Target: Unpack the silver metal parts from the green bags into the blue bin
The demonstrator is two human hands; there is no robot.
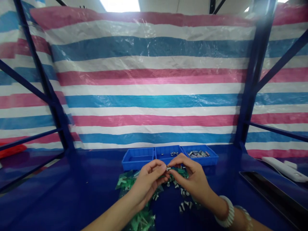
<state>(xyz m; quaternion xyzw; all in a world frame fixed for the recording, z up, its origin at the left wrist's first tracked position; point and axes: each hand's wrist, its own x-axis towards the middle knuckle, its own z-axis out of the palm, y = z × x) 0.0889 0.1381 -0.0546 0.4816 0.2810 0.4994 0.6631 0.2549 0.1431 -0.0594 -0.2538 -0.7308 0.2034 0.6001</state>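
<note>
My left hand (148,182) and my right hand (195,177) meet over the middle of the table, fingertips almost touching. Between them is a small silvery metal fitting (168,168), pinched by both hands at its ends. Its exact kind is too small to make out. Below and around my hands lie several loose metal fittings (185,204) of similar look. Clear bags with green contents (141,221) spread under and beside my left hand, partly hidden by it and the forearm.
Behind my hands stand three joined blue bins: a left bin (138,157), a middle bin (157,150) with a few metal pieces, and a right bin (213,157) holding metal pins (198,154). A dark flat device (271,192) and a white object (285,169) lie at right. Blue frame posts (250,80) flank the table.
</note>
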